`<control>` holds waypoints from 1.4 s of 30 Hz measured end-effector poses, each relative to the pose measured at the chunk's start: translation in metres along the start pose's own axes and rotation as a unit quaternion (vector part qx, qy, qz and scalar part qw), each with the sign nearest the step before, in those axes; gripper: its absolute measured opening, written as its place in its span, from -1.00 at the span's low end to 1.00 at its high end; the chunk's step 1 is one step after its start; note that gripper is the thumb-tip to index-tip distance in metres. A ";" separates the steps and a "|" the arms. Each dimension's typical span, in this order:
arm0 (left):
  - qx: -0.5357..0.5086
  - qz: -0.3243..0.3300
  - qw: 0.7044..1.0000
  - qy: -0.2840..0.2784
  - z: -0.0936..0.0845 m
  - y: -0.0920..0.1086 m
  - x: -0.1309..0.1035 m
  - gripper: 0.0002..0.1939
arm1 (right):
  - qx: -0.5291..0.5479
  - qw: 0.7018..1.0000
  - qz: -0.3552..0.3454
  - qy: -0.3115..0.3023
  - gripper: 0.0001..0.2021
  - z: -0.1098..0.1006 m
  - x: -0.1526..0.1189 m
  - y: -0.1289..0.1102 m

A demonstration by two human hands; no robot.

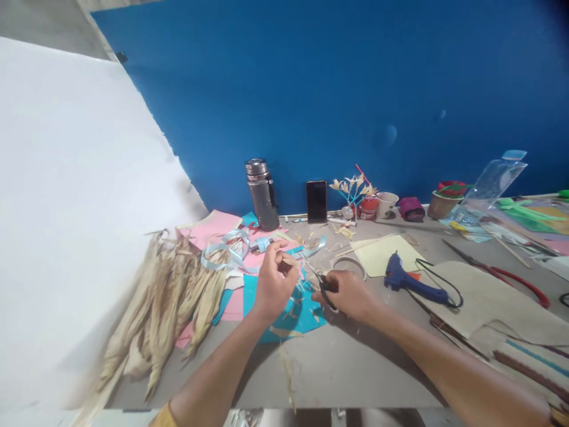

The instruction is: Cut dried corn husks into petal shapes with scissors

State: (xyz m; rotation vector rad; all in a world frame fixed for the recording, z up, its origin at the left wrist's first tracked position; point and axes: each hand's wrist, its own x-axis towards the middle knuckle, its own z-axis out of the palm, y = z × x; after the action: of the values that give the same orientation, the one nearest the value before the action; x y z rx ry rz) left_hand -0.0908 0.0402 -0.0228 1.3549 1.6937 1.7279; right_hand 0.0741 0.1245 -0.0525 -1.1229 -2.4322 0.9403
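Observation:
Near the middle of the table my left hand [276, 283] is closed, with a small piece of pale dried husk [288, 258] pinched at its fingertips. My right hand [349, 295] grips black-handled scissors [326, 289], whose blades point up and left towards the left hand's fingers. Below both hands lies a bright blue sheet [284, 320] strewn with husk scraps. Long dried corn husks [164, 302] are heaped to the left. A light blue ribbon [226, 252] curls over pink paper [216, 228] behind the husks.
A grey flask [263, 198], a phone [316, 201] and pale husk flowers [353, 187] stand along the back. On the right are a blue glue gun [413, 281], red-handled shears [511, 276] and a tilted clear bottle [491, 184]. A yellow sheet [377, 255] lies behind the right hand.

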 end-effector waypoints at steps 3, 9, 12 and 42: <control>0.058 0.040 0.997 0.019 0.000 0.002 -0.001 -0.70 | -0.130 0.992 0.000 0.001 -0.63 -0.007 -0.004 -0.007; 0.128 0.158 0.976 0.071 -0.006 0.002 -0.002 -0.84 | -0.248 0.969 -0.005 -0.004 -0.71 -0.013 -0.009 -0.017; 0.163 0.218 0.960 0.070 -0.007 0.001 -0.004 -0.83 | -0.273 0.962 -0.026 -0.005 -0.75 -0.014 -0.011 -0.017; -0.115 -0.154 0.975 -0.108 0.012 -0.004 -0.007 -0.81 | -0.126 0.982 -0.106 -0.091 -0.86 0.003 0.001 -0.002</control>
State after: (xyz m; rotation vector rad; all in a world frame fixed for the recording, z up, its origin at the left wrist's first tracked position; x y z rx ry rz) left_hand -0.0793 0.0419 -0.0317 1.0690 1.4459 1.4876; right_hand 0.0707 0.1230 -0.0532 -0.8590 -2.8159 0.7090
